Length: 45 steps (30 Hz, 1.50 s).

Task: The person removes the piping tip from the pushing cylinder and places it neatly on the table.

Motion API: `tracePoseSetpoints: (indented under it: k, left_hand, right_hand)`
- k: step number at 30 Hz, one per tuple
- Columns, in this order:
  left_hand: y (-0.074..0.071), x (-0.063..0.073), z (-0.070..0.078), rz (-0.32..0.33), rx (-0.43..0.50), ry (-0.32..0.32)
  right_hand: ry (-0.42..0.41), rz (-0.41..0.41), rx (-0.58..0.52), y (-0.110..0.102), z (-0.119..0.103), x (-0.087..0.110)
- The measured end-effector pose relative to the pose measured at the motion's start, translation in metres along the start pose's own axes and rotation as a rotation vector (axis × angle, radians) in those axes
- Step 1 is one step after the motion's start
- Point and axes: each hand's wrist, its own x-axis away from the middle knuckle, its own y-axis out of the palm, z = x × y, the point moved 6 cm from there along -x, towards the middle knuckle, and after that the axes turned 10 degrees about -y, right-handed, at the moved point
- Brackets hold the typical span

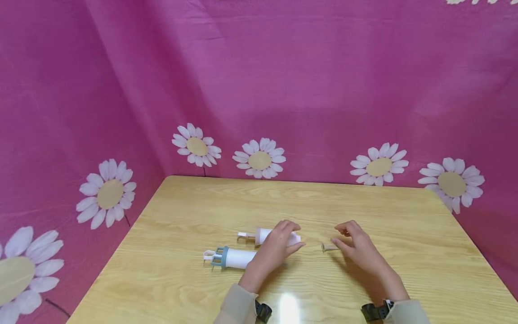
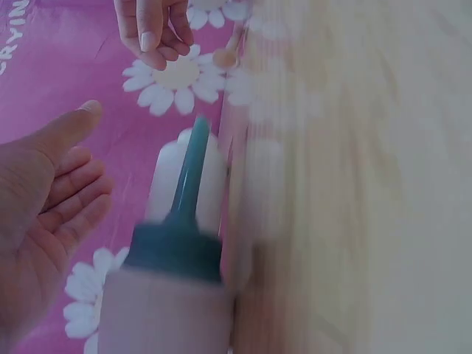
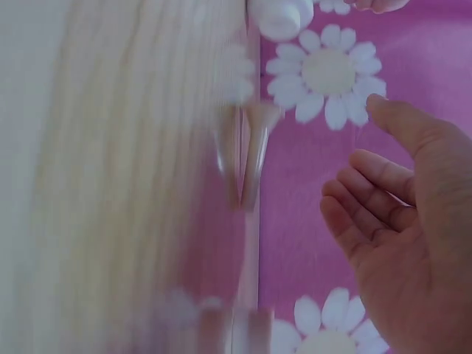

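My left hand point(image 1: 277, 245), its fingers loosely bent and holding nothing, hovers over a white syringe-like tube point(image 1: 263, 235) with a pinkish collar and plunger. Nearer to me lies a second tube point(image 1: 238, 258) with a teal collar and a white loop handle; my left forearm covers its other end. That end shows a teal nozzle point(image 2: 193, 166) in the left wrist view. My right hand point(image 1: 358, 247) is relaxed, with a gap between thumb and fingers. Below its fingertips a small beige flared nozzle point(image 3: 259, 147) lies on the table, apart from the hand in the right wrist view.
The wood-grain table point(image 1: 194, 198) reaches back to a pink cloth point(image 1: 307, 90) printed with daisies. In the right wrist view another beige piece point(image 3: 254, 332) shows at the lower edge, partly cut off. Both wrists wear black straps point(image 1: 376, 310).
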Motion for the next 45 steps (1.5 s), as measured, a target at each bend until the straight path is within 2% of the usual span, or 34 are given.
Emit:
tracePoseSetpoints:
  k: [4,9,12,16,19,21,23,28,33,35,41,45]
  left_hand:
    - [-0.012,0.008,-0.013,0.029,0.029,-0.023]
    - [-0.029,0.021,-0.030,0.073,0.060,-0.011]
    - [-0.042,0.030,-0.042,0.082,0.101,-0.015]
    - [-0.060,0.043,-0.059,0.098,0.126,-0.011]
    - [-0.070,0.052,-0.071,0.098,0.100,-0.023]
    - [-0.076,0.057,-0.078,0.080,0.085,-0.047]
    - [-0.081,0.064,-0.086,0.054,0.076,-0.101]
    - [-0.090,0.078,-0.109,-0.045,0.100,-0.209]
    - [-0.092,0.087,-0.127,-0.130,0.090,-0.241]
    - [-0.092,0.089,-0.132,-0.159,0.109,-0.252]
    - [-0.090,0.093,-0.140,-0.211,0.178,-0.280]
    - [-0.089,0.094,-0.142,-0.228,0.188,-0.291]
  right_hand:
    - [-0.062,-0.008,-0.027,0.012,-0.015,-0.008]
    - [-0.180,0.014,-0.040,0.025,-0.036,-0.017]
    - [-0.221,0.009,-0.051,0.035,-0.049,-0.022]
    - [-0.238,-0.044,-0.093,0.049,-0.067,-0.029]
    - [-0.245,-0.092,-0.127,0.058,-0.080,-0.031]
    - [-0.260,-0.108,-0.129,0.063,-0.086,-0.033]
    - [-0.294,-0.122,-0.129,0.069,-0.094,-0.034]
    - [-0.396,-0.146,-0.099,0.078,-0.112,-0.037]
    - [-0.496,-0.202,-0.004,0.091,-0.127,-0.038]
    - [-0.510,-0.229,0.037,0.096,-0.131,-0.037]
    - [-0.513,-0.285,0.119,0.105,-0.136,-0.037]
    - [-0.511,-0.299,0.119,0.106,-0.137,-0.036]
